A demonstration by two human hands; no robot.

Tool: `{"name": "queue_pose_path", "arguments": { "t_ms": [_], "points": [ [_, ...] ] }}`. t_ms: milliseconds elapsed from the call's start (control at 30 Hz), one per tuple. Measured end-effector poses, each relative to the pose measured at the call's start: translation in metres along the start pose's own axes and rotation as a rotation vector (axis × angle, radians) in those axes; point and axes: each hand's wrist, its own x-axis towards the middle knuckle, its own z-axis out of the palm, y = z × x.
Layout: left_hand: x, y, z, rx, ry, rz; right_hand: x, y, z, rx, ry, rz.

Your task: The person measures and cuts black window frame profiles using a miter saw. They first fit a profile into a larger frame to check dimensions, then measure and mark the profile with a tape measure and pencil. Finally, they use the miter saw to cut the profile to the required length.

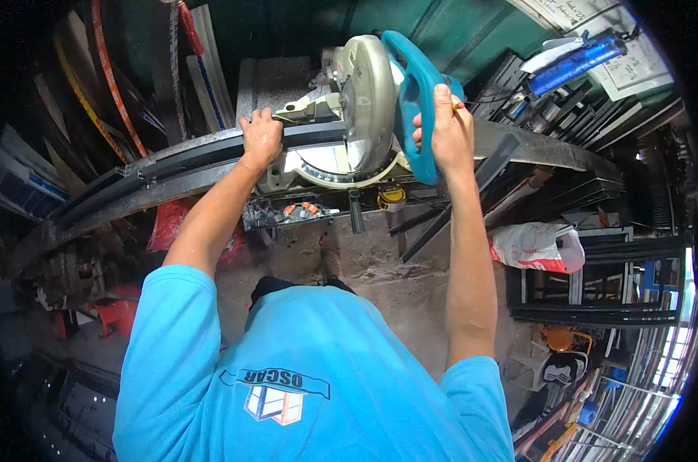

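Note:
In front of me stands a miter saw with a teal handle (417, 92) and a pale round blade guard (370, 100). My right hand (449, 138) is wrapped round that handle, thumb pointing up. A small yellow and red stick-like thing (458, 106) pokes out by its fingers. A long dark metal profile (195, 158) lies along the bench to the left and reaches the saw. My left hand (262, 137) closes over the profile left of the guard, fingers curled on its far side. The guard hides most of the blade and the profile's end.
A yellow tape measure (391, 197) sits below the saw's base. Dark offcuts (441, 223) lean at the bench's right. A white and red bag (538, 246) rests on frames at right. Long strips (118, 85) stand at the back left, and a blue cylinder (578, 65) lies back right.

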Motion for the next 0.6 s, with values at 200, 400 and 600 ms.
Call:
{"name": "queue_pose_path", "arguments": {
  "t_ms": [200, 400, 600],
  "points": [
    [-0.001, -0.001, -0.003, 0.003, -0.014, 0.004, -0.007, 0.01, 0.002, 0.093, -0.015, 0.024],
    [-0.001, 0.002, -0.008, 0.004, -0.055, 0.009, -0.015, 0.019, 0.002, 0.082, -0.003, 0.022],
    [-0.001, -0.002, -0.002, -0.001, -0.008, 0.027, -0.021, 0.03, 0.005, 0.105, 0.017, -0.007]
  ]
}}
